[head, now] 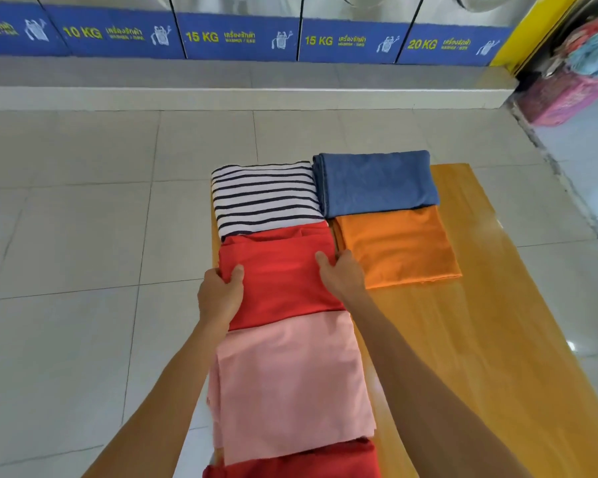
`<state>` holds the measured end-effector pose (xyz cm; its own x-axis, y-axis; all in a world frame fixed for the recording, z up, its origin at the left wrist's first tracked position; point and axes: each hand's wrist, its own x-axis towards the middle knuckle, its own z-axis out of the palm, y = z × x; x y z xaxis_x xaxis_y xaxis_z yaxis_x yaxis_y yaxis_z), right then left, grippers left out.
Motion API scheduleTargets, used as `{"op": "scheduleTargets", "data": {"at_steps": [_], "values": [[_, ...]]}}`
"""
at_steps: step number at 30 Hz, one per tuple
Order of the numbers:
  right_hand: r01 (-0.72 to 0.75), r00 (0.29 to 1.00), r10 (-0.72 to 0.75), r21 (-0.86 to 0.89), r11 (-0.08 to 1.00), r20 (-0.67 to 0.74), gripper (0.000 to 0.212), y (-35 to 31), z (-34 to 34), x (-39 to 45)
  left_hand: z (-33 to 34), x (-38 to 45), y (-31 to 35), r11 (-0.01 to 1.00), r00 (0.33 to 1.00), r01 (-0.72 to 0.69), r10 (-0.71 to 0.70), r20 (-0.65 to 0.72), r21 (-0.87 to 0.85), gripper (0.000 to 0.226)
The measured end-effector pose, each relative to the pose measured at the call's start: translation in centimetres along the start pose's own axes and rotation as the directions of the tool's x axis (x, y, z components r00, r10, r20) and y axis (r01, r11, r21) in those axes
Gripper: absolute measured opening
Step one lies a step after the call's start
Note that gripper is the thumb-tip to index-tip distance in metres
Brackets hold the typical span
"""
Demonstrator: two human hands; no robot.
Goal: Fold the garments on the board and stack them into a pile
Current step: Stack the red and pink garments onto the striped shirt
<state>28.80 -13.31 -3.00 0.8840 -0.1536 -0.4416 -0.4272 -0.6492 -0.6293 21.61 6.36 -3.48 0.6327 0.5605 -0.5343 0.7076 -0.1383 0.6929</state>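
Gripping red garment (283,277), left hand (220,294), right hand (342,276)

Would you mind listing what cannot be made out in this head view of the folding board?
- Second red garment: cut off by the bottom edge.
- Fingers of the left hand and right hand: tucked under the red garment they grip.
- Left edge of the wooden board: hidden by the garments.
- Heap in the pink basket: blurred and cut off on the right.
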Motion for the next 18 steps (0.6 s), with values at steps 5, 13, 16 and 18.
{"op": "scheduleTargets", "data": {"at_steps": [5, 13, 16, 18], "values": [[-0.068, 0.996, 0.062, 0.115, 0.991, 0.060, 0.055, -0.2, 0.7, 1.1, -0.3, 2.0, -0.3, 0.993, 0.981, 0.050, -0.028, 0.192, -0.108, 0.074], [0.135, 0.991, -0.129, 0.189, 0.973, -0.048, 0.039, -0.5, -0.7, 0.4, -1.5, 2.6, 0.4, 0.975, 0.964, -0.209, 0.218, 0.151, -0.076, 0.041], [0.219, 0.974, -0.203, 0.185, 0.958, -0.102, 0.035, -2.2, -2.0, 1.5, -2.8, 2.1, 3.2, 0.923, 0.923, -0.383, 0.381, 0.054, 0.038, 0.041], [0.261, 0.964, -0.243, 0.211, 0.942, -0.111, 0.038, -4.4, -2.8, 2.7, -3.7, 3.2, 5.6, 0.906, 0.907, -0.420, 0.420, 0.016, 0.055, 0.043]]}}
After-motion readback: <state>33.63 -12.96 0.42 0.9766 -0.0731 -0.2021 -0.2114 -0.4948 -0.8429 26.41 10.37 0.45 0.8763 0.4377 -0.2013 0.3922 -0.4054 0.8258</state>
